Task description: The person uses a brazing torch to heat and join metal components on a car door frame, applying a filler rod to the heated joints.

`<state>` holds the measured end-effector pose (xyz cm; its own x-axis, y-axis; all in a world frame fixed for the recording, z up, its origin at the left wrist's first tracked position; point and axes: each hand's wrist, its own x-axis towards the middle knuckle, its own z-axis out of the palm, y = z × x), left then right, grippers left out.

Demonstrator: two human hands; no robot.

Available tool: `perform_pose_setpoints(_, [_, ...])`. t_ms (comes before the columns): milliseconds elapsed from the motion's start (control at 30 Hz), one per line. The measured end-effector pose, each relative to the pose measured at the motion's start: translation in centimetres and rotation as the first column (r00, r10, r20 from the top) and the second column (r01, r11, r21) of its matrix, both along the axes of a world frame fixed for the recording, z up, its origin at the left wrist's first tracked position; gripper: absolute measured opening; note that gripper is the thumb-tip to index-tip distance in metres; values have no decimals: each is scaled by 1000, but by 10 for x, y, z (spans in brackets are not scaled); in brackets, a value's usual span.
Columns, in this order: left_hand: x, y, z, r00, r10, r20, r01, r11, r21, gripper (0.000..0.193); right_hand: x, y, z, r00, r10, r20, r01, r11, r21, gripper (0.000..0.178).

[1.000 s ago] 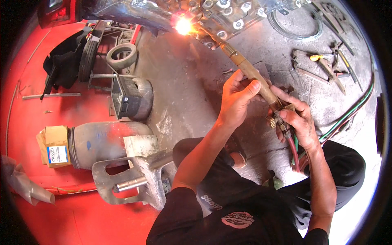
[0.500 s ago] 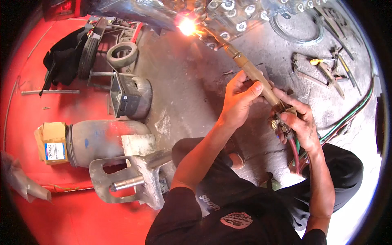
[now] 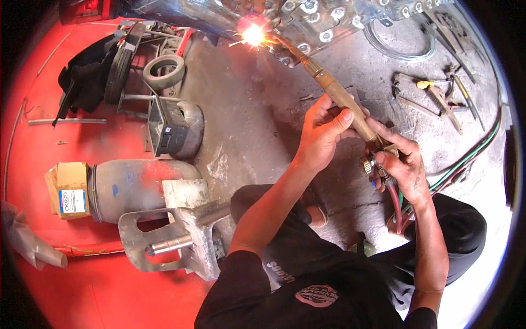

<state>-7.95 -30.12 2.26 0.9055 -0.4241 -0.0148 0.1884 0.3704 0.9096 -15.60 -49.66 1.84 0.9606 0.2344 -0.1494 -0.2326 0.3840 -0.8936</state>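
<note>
A brass gas torch (image 3: 341, 97) slants up and to the left from my hands. My left hand (image 3: 324, 131) is closed round the middle of its handle. My right hand (image 3: 402, 163) grips the rear end beside the valve knobs (image 3: 368, 164), where a red hose (image 3: 395, 205) leaves it. Bright glare with sparks (image 3: 254, 35) flares at the torch's tip, against the lower edge of a metal vehicle panel (image 3: 329, 21) with several holes along it. The glare hides the tip and the spot it heats.
Left: a grey drum (image 3: 145, 189), a cardboard box (image 3: 73, 186), a worn plastic chair (image 3: 189, 241), a tyre (image 3: 164, 72) and a black container (image 3: 163, 127). Right: a wire coil (image 3: 399, 54), several hand tools (image 3: 438, 98) and green and dark hoses (image 3: 471, 151) on the concrete floor.
Sparks now spray from the glare, which looks whiter and more star-shaped than half a second ago. Both hands keep their grip, and the torch has barely moved.
</note>
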Motion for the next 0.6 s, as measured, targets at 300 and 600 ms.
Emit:
perform_pose_setpoints(300, [1,3,-4,999,-40,9,40,999,-9,33,0,-1,1,1000,5,7,-4,999,-33,53])
perform_pose_setpoints(600, [0,3,-3,999,-31,-4,31,1000,-1,33,0,-1,-1,1000,4,30,-2,998,-67,54])
